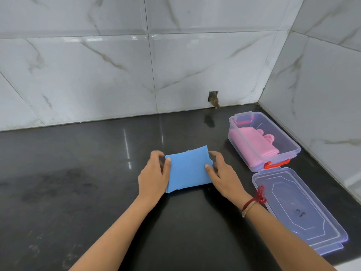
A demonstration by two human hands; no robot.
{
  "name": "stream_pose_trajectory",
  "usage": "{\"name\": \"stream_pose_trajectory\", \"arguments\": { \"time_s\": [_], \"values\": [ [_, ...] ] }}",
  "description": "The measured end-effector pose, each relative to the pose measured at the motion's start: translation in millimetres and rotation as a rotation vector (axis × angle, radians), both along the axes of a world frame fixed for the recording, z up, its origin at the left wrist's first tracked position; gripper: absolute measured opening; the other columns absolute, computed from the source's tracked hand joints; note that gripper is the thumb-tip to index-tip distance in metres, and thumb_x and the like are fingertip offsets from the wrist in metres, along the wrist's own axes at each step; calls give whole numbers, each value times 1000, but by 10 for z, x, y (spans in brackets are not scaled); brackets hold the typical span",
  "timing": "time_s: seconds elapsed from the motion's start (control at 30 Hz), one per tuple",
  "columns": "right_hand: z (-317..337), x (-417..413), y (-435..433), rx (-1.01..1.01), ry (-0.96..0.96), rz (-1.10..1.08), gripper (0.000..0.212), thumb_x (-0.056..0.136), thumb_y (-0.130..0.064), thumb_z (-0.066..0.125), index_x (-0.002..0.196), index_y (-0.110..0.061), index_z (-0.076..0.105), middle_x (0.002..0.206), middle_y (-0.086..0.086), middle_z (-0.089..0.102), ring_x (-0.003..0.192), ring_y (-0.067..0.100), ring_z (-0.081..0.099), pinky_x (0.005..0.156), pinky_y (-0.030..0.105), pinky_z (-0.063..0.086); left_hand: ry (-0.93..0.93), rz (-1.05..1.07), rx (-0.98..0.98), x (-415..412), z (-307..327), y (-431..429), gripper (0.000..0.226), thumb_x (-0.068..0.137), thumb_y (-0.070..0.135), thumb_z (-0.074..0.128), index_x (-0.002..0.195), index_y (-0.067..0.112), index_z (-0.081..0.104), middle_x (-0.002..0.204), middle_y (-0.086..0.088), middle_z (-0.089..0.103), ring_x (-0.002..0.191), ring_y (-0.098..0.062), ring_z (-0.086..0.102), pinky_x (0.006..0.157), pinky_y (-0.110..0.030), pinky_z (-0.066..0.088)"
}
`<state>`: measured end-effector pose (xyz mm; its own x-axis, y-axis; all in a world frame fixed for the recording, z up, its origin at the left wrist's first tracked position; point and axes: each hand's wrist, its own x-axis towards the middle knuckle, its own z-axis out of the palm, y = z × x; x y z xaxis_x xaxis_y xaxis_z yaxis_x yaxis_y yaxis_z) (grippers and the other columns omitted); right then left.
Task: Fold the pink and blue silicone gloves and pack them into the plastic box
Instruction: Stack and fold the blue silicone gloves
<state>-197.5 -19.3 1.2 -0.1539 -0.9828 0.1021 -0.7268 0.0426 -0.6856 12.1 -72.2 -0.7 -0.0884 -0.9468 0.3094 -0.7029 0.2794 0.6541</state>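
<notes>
The blue glove (pixel 188 169) is folded into a flat rectangle at the middle of the black counter. My left hand (pixel 154 174) grips its left edge, thumb on top and fingers curled round the side. My right hand (pixel 222 173) grips its right edge the same way. The pink glove (pixel 252 144) lies folded inside the clear plastic box (pixel 293 148), which stands open at the right near the wall corner.
The box's clear lid (pixel 298 210) lies flat on the counter in front of the box, close to my right forearm. A red latch (pixel 276 164) sits on the box's near end. Tiled walls bound the counter behind and at the right.
</notes>
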Motion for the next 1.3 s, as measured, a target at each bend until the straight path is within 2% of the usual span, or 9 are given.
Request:
{"name": "stream_pose_trajectory", "arguments": {
  "time_s": [0.17, 0.3, 0.37, 0.5, 0.8, 0.93, 1.03, 1.17, 1.3],
  "values": [
    [52, 141, -1, -54, 186, -147, 49, 88, -38, 48, 133, -28, 32, 85, -8, 55, 79, 15, 59, 63, 31, 47, -354, -330, -480, -209, 67, 118, 48, 87, 34, 51, 128, 9, 54, 129, -9, 59, 118, -28, 55, 95, -43, 47],
    [104, 218, 3, -254, 392, -113, 60, 78, -21, 54, 136, -21, 37, 126, 3, 51, 104, 23, 53, 79, 37, 51, -693, -463, -259, -413, -64, 195, 78, 87, 55, 48, 146, 8, 27, 154, -11, 27, 143, -28, 21, 114, -50, 15],
    [68, 237, -17, -263, 439, 26, 57, 83, -15, 48, 139, -19, 38, 140, 5, 46, 124, 23, 46, 101, 39, 41, -757, -461, -137, -452, -139, 156, 85, 90, 61, 33, 149, 11, -1, 159, -8, -3, 146, -24, -5, 115, -43, -9],
    [-138, 261, -36, -82, 388, 138, 50, 99, -22, 29, 148, -20, 19, 157, -5, 19, 145, 12, 8, 117, 32, 1, -741, -405, -95, -509, -211, 149, 81, 88, 55, 23, 148, 11, -9, 159, -7, -7, 146, -20, -8, 115, -39, -11],
    [-240, 229, -96, 30, 223, 147, 49, 100, -22, 26, 148, -20, 18, 157, -7, 16, 145, 11, 0, 117, 32, -1, -781, -419, -34, -620, -219, 54, 72, 96, 42, 30, 149, 4, 1, 159, -14, 7, 146, -24, 7, 118, -34, 1],
    [-102, 192, -68, 86, -47, 150, 51, 97, -9, 35, 147, -15, 22, 157, -3, 13, 146, 16, -2, 118, 34, 0, -945, -445, -60, -665, -190, 36, 67, 102, 39, 24, 146, -4, 1, 156, -23, 10, 144, -32, 15, 117, -39, 13],
    [-20, 262, 179, -91, -308, -167, 62, 89, 0, 50, 145, -14, 28, 150, -6, 22, 139, 7, 17, 111, 22, 15, -1023, -453, -80, -686, -135, 31, 62, 103, 33, 23, 144, -10, 5, 153, -30, 14, 141, -37, 22, 114, -41, 21],
    [49, 362, 514, 82, -1191, -474, 43, 91, -8, 53, 133, -10, 45, 126, 10, 58, 111, 18, 58, 93, 29, 45, -1019, -477, -96, -712, 23, -52, 52, 102, 33, 28, 138, -5, 28, 146, -24, 36, 124, -30, 50, 77, -32, 47],
    [284, 231, 502, 319, -1692, -478, 59, 89, -32, 57, 130, 7, 40, 120, 28, 57, 103, 33, 61, 80, 37, 52, -1002, -429, -167, -666, 187, -101, 47, 101, 43, 29, 116, 4, 49, 116, -11, 61, 82, -24, 65, 53, -30, 36]
  ]
}}
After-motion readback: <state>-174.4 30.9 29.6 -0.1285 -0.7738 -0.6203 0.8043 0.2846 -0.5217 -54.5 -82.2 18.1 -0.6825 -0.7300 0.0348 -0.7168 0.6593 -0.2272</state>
